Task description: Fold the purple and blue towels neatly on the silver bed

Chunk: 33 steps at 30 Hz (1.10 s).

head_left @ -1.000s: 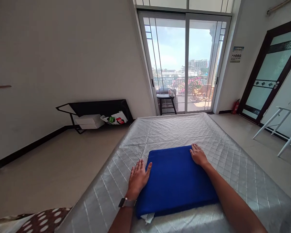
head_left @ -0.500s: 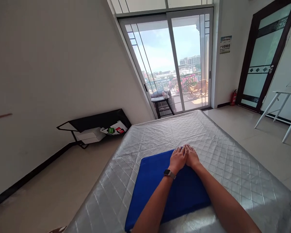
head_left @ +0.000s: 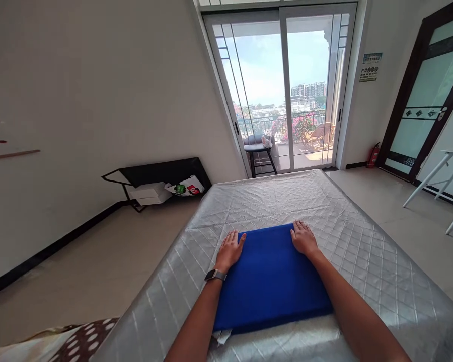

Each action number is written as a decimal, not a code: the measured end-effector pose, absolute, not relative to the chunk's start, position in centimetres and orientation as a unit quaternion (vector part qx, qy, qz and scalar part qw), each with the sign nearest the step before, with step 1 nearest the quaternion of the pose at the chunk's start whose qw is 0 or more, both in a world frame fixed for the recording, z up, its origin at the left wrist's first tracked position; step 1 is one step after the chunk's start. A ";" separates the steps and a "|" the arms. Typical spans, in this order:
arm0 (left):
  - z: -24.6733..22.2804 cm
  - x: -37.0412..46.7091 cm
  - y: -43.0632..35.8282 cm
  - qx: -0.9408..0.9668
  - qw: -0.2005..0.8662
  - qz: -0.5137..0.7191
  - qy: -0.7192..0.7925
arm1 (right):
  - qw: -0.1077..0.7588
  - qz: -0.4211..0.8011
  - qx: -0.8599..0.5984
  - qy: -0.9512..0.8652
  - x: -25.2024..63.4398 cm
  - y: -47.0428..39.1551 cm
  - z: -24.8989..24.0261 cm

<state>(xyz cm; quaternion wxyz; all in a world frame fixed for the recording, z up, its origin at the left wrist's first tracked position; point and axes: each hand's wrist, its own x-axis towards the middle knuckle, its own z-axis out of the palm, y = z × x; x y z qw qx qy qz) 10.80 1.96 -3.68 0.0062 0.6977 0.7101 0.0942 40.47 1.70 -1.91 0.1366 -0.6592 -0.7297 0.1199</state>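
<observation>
A flat blue cushion, roughly square, lies on a silver-grey quilted mattress. A small white tag pokes out at its near left corner. At the far left corner rests my left hand, fingers stretched forward, thumb on the blue fabric; a watch is on that wrist. My right hand lies on the far right corner, its fingers extended along the edge. Neither hand is closed around anything.
Left of the mattress, a black rack holds white boxes and a printed bag. A stool stands by the sliding glass door. Patterned fabric shows at lower left; a white-legged table is right.
My hands, together near the far right corner before, are now apart. The left has moved across to the far left corner; the right stays near its corner. The view has shifted slightly.
</observation>
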 end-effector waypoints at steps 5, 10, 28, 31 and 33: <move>-4.5 10.2 2.5 0.685 0.034 0.116 0.718 | 0.134 0.101 -0.662 -0.731 40.8 2.1 -2.4; -5.2 10.5 2.8 0.687 0.057 0.149 0.709 | 0.133 0.070 -0.655 -0.740 41.4 2.9 -3.6; -3.4 11.8 1.9 0.681 0.044 0.168 0.711 | 0.096 0.069 -0.650 -0.750 42.2 -0.9 -1.7; -2.7 11.7 1.5 0.682 0.024 0.163 0.713 | 0.108 0.071 -0.654 -0.745 42.0 -1.7 -2.4; -1.9 12.3 1.1 0.688 0.000 0.163 0.707 | 0.119 0.078 -0.660 -0.738 41.7 -1.9 -2.5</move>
